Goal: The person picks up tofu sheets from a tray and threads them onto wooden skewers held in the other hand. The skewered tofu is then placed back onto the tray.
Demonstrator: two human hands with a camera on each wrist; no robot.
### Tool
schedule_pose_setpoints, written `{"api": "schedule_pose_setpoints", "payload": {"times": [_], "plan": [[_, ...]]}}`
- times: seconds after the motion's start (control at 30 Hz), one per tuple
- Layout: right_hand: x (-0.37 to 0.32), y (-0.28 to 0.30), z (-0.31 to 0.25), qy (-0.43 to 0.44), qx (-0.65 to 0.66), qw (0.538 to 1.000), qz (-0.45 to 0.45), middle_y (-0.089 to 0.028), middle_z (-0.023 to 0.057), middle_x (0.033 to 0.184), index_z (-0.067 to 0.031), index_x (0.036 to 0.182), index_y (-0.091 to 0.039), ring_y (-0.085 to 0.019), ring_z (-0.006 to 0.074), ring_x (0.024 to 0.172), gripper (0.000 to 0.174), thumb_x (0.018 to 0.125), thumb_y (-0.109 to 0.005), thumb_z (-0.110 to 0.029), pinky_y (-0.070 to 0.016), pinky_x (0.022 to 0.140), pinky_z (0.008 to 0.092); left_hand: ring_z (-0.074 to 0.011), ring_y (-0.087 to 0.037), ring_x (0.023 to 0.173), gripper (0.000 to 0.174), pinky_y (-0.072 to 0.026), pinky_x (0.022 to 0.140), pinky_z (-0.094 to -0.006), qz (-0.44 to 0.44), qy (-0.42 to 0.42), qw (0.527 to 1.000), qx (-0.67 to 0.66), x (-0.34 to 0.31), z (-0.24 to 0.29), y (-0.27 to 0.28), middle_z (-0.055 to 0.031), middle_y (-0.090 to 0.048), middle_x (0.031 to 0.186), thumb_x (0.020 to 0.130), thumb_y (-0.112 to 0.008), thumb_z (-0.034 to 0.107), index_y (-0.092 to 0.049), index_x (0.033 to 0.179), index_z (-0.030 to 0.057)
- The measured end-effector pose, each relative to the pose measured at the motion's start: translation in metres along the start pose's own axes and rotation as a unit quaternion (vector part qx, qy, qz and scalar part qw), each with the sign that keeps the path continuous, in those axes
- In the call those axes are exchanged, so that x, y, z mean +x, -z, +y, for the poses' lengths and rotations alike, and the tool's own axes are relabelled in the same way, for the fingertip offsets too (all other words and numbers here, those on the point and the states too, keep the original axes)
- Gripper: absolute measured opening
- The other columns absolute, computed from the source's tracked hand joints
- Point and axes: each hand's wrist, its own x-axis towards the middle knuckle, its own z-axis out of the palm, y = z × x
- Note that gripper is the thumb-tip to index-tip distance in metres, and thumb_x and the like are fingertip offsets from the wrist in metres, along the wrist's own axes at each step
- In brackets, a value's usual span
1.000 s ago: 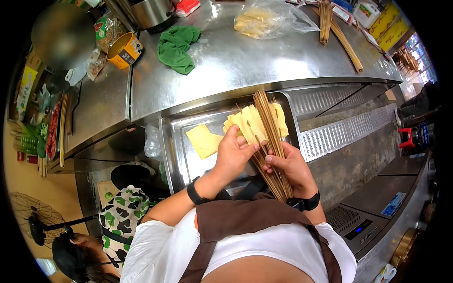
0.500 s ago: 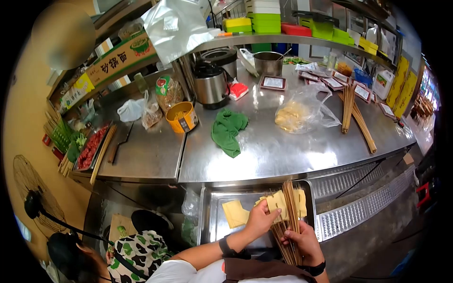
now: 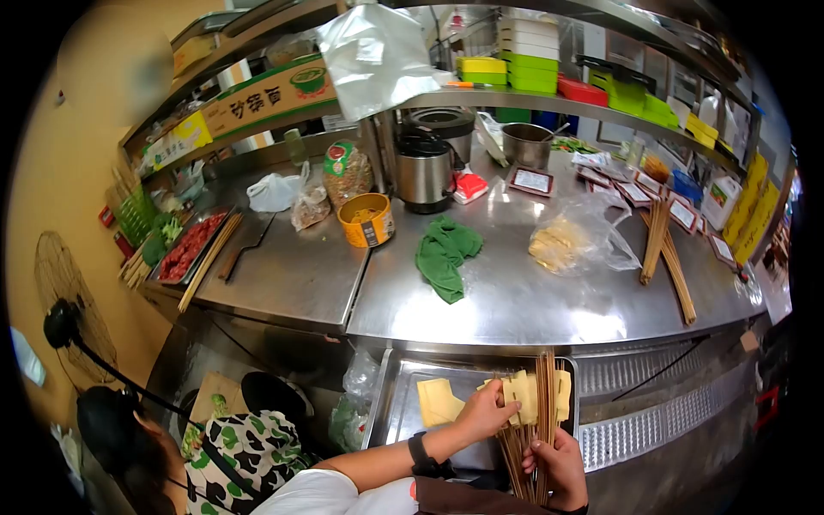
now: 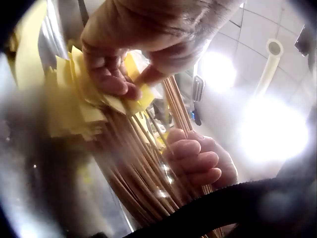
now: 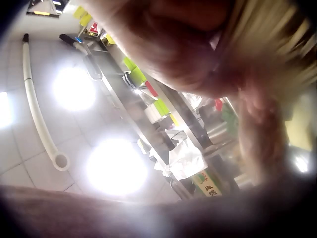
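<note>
My left hand pinches a folded yellow tofu sheet between thumb and fingers, and a skewer passes through it. Close by, my right hand grips a bundle of thin brown skewers standing up past the sheets. In the left wrist view, more threaded sheets sit stacked on the skewer ends, beside the curled fingers of the right hand. Below is a metal tray, with loose tofu sheets at its left. The right wrist view is mostly blurred.
Behind the tray runs a steel counter. On it lie a green cloth, a plastic bag of yellow food, more skewer bundles and an orange tub. Another person in a camouflage-pattern top is low at the left.
The head view has tilted up, so the tray and hands appear lower and more counter and shelf show. Both hands keep their holds on the tofu sheet and the skewers.
</note>
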Motion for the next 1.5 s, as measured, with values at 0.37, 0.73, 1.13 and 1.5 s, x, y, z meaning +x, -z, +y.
{"api": "schedule_pose_setpoints", "payload": {"times": [0.37, 0.73, 1.13, 1.5], "plan": [[-0.001, -0.010, -0.001, 0.001, -0.027, 0.999, 0.030, -0.062, 0.0155, 0.094, -0.0010, 0.102, -0.050, -0.066, 0.0238, 0.084, 0.014, 0.088, -0.052, -0.004, -0.0558, 0.069, 0.0338, -0.0299, -0.062, 0.080, 0.042, -0.0487, 0.069, -0.0404, 0.130, -0.173, 0.954, 0.209, -0.015, 0.020, 0.010, -0.0100, -0.063, 0.085, 0.087, -0.059, 0.028, -0.047, 0.118, 0.0018], [0.003, -0.006, 0.002, -0.001, -0.074, 0.995, 0.070, -0.059, 0.0055, 0.088, -0.0027, 0.103, -0.052, -0.065, 0.0194, 0.077, 0.016, 0.087, -0.055, -0.004, -0.0571, 0.063, 0.0314, -0.0154, -0.062, 0.061, 0.024, -0.0482, 0.054, -0.0297, -0.046, -0.049, 0.995, -0.077, 0.000, 0.032, -0.011, -0.0090, -0.065, 0.074, 0.089, -0.061, 0.022, -0.061, 0.089, -0.0025], [0.000, -0.035, -0.017, 0.023, -0.054, 0.993, 0.098, -0.061, 0.0060, 0.082, -0.0015, 0.111, -0.056, -0.059, 0.0143, 0.068, 0.023, 0.090, -0.059, -0.012, -0.0488, 0.063, 0.0270, -0.0135, -0.063, 0.053, 0.012, -0.0476, 0.045, -0.0277, -0.053, -0.030, 0.990, -0.127, 0.004, 0.027, 0.000, -0.0079, -0.063, 0.066, 0.083, -0.061, 0.012, -0.057, 0.082, 0.0014], [0.003, -0.008, -0.001, -0.004, -0.001, 1.000, 0.027, -0.055, 0.0025, 0.071, -0.0033, 0.094, -0.051, -0.057, 0.0109, 0.060, 0.010, 0.087, -0.059, -0.004, -0.0471, 0.057, 0.0229, -0.0215, -0.063, 0.079, 0.016, -0.0499, 0.072, -0.0329, -0.068, -0.137, 0.953, 0.261, -0.019, 0.037, 0.083, -0.0098, -0.064, 0.084, 0.079, -0.066, 0.009, -0.063, 0.092, 0.0015]]}}
